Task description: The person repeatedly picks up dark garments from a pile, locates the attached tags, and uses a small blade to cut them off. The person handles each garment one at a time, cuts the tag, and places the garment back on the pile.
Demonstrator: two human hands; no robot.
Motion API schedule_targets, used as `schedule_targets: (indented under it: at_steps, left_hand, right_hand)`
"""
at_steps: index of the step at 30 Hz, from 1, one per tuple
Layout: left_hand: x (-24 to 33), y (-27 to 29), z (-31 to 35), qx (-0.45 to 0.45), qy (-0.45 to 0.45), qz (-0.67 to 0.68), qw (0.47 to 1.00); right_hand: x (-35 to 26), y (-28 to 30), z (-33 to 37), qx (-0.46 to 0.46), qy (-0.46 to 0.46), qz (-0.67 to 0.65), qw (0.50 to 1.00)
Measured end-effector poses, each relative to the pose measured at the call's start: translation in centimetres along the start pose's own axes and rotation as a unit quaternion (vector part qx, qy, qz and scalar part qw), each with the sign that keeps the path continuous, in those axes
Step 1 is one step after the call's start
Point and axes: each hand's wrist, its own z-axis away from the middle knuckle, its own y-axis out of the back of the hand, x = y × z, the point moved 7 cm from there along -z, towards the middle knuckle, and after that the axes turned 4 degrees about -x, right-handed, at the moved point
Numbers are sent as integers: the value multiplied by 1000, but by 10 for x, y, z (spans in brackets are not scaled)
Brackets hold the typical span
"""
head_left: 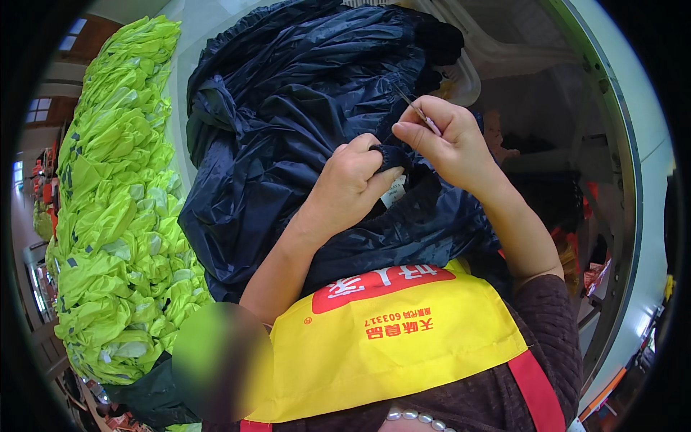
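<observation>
A large heap of dark navy, shiny fabric (288, 122) with gathered edges fills the middle, reaching down to my apron. My left hand (350, 182) is closed on a gathered, elastic-looking edge of this navy garment, fingers pinching it. Just below those fingertips a small white label (394, 192) shows on the cloth. Up and to the right, my right hand (450, 140) grips slim metal thread snips (423, 117) between thumb and fingers. Their points face up and left, above the cloth and apart from the left hand.
A long pile of bright yellow-green garments (122, 216) runs down the left side. Behind the navy cloth sits a pale plastic basket (464, 79). At right, a table edge (625, 180) curves past a lower space holding bags and scraps. A yellow apron (403, 345) covers my front.
</observation>
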Motion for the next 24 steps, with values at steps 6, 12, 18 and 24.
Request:
schedule_targets:
  at_steps: [6, 12, 18, 24]
  left_hand:
    - [-6, -1, 4, 25, -4, 16, 1000]
    - [-3, 2, 4, 50, -30, 13, 998]
    - [3, 1, 3, 50, -32, 1, 998]
    - [6, -1, 2, 54, -41, -29, 997]
  right_hand:
    - [9, 32, 10, 65, -28, -97, 993]
    - [6, 17, 32, -85, -25, 52, 995]
    - [-5, 11, 34, -132, -52, 62, 988]
    - [-11, 7, 25, -148, -18, 109, 983]
